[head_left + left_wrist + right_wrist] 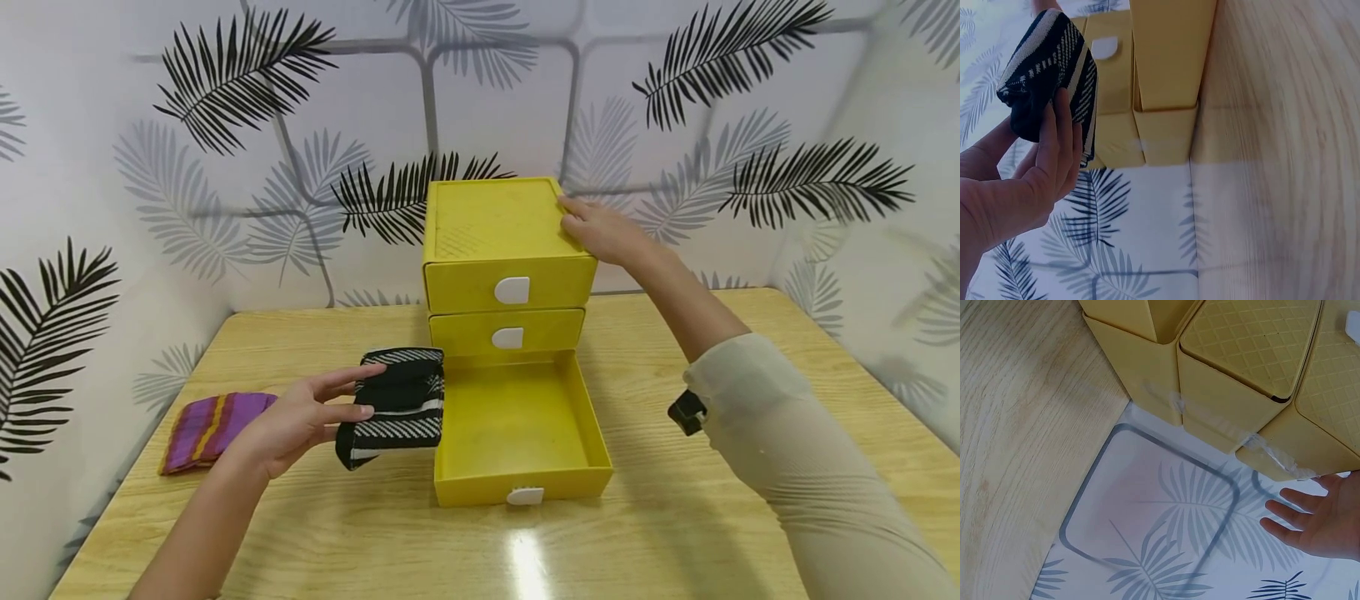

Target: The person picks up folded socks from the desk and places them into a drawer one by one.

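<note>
My left hand (300,417) grips a folded black-and-white patterned cloth (401,425) beside the left wall of the pulled-out bottom drawer (517,417). In the left wrist view, the fingers (1054,150) lie along one side of the folded cloth (1054,69). The drawer belongs to a yellow three-tier drawer unit (510,217) with white tabs; its upper two drawers are closed. My right hand (600,229) rests on the top right edge of the unit. From the right wrist, that hand (1322,519) shows with fingers spread and loosely extended next to the unit's side.
A folded purple cloth with yellow stripes (213,425) lies at the left on the wooden table (337,533). Behind the table hangs a leaf-patterned backdrop (495,100). Clear tape (1272,456) runs across the unit's side.
</note>
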`<control>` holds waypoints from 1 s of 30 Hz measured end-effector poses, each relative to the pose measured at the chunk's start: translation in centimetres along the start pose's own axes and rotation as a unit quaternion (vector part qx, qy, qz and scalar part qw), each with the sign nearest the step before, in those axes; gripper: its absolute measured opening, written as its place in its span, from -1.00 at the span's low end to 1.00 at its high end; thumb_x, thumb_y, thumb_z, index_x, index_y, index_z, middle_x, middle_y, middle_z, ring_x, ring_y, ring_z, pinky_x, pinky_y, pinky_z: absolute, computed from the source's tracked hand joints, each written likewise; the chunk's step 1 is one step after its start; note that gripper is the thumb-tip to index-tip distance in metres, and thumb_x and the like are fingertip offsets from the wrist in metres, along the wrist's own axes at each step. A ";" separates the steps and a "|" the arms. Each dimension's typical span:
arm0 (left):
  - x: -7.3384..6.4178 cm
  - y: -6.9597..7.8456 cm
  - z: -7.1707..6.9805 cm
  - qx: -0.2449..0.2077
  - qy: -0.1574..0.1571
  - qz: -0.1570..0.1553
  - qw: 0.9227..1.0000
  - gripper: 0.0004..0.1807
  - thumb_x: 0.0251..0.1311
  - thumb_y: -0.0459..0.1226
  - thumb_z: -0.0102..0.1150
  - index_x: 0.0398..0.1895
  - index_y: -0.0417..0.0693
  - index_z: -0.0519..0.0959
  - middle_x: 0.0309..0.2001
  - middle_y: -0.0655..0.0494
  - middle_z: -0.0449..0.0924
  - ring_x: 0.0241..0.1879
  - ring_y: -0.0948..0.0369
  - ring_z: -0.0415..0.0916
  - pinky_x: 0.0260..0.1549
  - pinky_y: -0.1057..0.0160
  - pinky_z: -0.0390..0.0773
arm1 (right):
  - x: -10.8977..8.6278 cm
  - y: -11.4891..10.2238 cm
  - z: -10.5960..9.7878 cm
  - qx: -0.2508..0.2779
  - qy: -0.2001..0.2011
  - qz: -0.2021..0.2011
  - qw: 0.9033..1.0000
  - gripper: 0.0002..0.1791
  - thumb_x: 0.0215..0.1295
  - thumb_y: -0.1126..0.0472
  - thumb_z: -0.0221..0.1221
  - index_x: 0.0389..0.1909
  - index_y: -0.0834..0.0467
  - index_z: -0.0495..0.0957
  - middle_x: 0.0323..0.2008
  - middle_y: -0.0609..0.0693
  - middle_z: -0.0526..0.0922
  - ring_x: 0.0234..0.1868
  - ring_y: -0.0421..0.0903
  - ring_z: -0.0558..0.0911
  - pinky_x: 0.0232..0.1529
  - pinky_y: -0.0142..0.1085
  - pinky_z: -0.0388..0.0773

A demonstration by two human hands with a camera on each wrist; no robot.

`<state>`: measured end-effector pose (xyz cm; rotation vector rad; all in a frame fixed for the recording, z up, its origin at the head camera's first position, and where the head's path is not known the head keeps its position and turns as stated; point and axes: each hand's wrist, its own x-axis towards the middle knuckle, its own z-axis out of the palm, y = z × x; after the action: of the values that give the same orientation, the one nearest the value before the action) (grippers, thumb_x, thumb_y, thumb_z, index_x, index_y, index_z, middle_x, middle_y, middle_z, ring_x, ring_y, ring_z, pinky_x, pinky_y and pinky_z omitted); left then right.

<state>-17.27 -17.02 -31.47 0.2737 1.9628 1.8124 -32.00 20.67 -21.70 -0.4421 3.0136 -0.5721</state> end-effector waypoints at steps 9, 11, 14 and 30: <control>1.7 0.3 3.8 -0.025 -0.018 0.005 1.000 -0.38 0.17 -0.43 0.12 0.33 -0.21 0.23 0.37 -0.27 -0.15 0.33 -0.11 -0.10 0.11 -0.08 0.24 | -0.1 0.1 0.0 0.004 0.002 0.001 1.000 -0.36 0.38 -0.01 -0.42 0.45 0.11 -0.13 0.39 0.21 -0.08 0.37 0.14 -0.08 0.29 0.01 -0.13; 2.3 0.1 4.7 -0.024 -0.017 0.003 1.000 -0.38 0.15 -0.42 0.15 0.31 -0.18 0.27 0.35 -0.28 -0.09 0.28 -0.11 0.04 0.09 -0.05 0.29 | -0.1 0.0 0.0 0.004 0.001 0.002 1.000 -0.36 0.39 0.00 -0.43 0.45 0.11 -0.14 0.39 0.21 -0.09 0.37 0.14 -0.08 0.29 0.01 -0.14; 3.2 -0.1 5.9 -0.014 -0.018 0.004 1.000 -0.40 0.12 -0.39 0.21 0.28 -0.11 0.34 0.33 -0.27 -0.04 0.24 -0.10 0.12 0.05 0.00 0.35 | -0.1 -0.1 0.0 0.003 0.000 0.004 1.000 -0.36 0.39 -0.01 -0.43 0.45 0.11 -0.14 0.39 0.21 -0.09 0.37 0.14 -0.09 0.29 0.01 -0.14; 7.9 -1.2 11.8 0.007 0.043 -0.022 0.999 -0.49 0.07 -0.51 0.18 0.16 -0.10 0.48 0.10 -0.14 0.32 -0.34 0.18 0.47 -0.27 0.21 0.56 | -0.1 -0.1 0.0 -0.002 0.000 0.000 1.000 -0.36 0.39 0.01 -0.44 0.44 0.12 -0.15 0.39 0.22 -0.09 0.37 0.14 -0.09 0.29 0.00 -0.13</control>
<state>-18.70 -3.18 -34.52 0.1584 2.0248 1.8107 -31.91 20.57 -21.71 -0.4418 3.0158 -0.5662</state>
